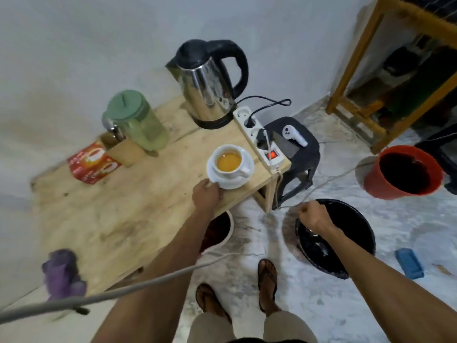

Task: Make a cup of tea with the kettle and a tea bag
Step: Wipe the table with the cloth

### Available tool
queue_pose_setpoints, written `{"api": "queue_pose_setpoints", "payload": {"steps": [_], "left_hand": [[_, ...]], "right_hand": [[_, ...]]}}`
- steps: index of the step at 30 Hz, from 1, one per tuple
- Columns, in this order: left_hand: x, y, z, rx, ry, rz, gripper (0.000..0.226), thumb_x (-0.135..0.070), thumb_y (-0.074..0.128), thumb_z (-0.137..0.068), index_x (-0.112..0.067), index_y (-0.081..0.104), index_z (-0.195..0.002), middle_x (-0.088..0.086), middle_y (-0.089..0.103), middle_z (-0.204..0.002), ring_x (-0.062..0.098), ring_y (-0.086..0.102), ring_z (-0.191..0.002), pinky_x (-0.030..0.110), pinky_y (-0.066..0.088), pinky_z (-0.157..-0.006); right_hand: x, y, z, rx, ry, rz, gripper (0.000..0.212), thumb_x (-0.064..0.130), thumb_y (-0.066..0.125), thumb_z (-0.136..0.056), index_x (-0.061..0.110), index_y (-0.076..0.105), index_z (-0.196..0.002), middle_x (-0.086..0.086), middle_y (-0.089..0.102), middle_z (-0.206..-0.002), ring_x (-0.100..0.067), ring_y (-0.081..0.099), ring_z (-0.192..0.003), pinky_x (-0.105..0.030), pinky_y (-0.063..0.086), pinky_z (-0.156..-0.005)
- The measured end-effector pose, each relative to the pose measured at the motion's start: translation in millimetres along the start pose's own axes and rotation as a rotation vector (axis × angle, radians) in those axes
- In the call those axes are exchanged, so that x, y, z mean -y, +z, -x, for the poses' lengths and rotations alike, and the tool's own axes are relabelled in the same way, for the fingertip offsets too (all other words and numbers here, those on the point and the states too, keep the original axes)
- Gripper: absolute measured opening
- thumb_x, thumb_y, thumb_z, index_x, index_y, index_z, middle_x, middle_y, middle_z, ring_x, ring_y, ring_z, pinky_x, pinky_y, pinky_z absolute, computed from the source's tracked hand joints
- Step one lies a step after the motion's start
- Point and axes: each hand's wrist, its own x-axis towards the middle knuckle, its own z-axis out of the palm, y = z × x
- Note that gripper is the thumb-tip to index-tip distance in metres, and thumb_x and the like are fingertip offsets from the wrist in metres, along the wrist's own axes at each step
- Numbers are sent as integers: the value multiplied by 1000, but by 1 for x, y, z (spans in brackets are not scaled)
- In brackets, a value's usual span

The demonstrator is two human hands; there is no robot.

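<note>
Labels: red tea box (94,164) at tabletop (103,219) left carries cup pictures; its print is too blurred to read. No other writing legible. Cup (228,160), white, upright on saucer (238,186), near the right end of the tabletop, filled with amber tea; no tea bag visible in it. Left grip (206,194) holds the saucer's near-left rim, fingers curled at the edge, fingertips hidden under the hand; it is off the cup itself. Right grip (314,216) is well apart from the cup, off the tabletop, above the black bucket (358,233) on the floor; fingers curled tight as in a pinch. A small pale thing (313,232) shows just under it, too blurred to identify; cannot tell if it is held. Kettle (207,87), steel with black handle, stands at the back on its base, beside the power strip (249,125), whose red switch (271,153) glows. Green pitcher (136,120) stands left of the kettle. Purple object (61,276) at near left is smeared by blur.
</note>
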Motion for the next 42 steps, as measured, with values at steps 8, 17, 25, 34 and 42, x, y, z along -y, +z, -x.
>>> {"api": "queue_pose_setpoints", "payload": {"steps": [8,17,25,34,42], "left_hand": [[12,-92,25,-71,8,88,23,-17,54,-82,-6,67,-98,18,66,-79,22,58,-55,38,54,-61],[104,-307,38,-535,18,-33,19,-19,52,-89,-7,67,-89,12,71,-89,30,66,-86,41,54,-81],[194,-439,48,-571,-142,-243,40,-11,50,-86,-7,62,-123,20,65,-117,38,62,-106,44,52,-91],[212,-445,39,-423,141,-346,44,-26,31,-87,-8,69,-103,15,71,-96,36,67,-88,30,44,-64],[198,-426,21,-300,63,-700,42,-22,53,-91,-17,49,-133,12,38,-149,33,37,-135,45,39,-101]], "right_hand": [[139,64,47,175,-339,-81,25,13,56,-93,3,68,-73,-7,72,-75,-21,69,-69,-24,50,-54],[317,209,152,340,-657,112,35,13,54,-93,25,60,-61,9,65,-69,-18,63,-80,-27,45,-70],[410,374,216,365,-840,314,46,33,50,-96,11,48,-136,-18,52,-124,-39,56,-112,-37,45,-86],[422,431,238,116,-858,434,58,24,55,-94,14,32,-147,-20,37,-132,-38,52,-104,-42,48,-75],[426,401,218,189,-762,413,54,20,73,-83,14,48,-130,-15,41,-130,-39,47,-116,-42,47,-89]]}}
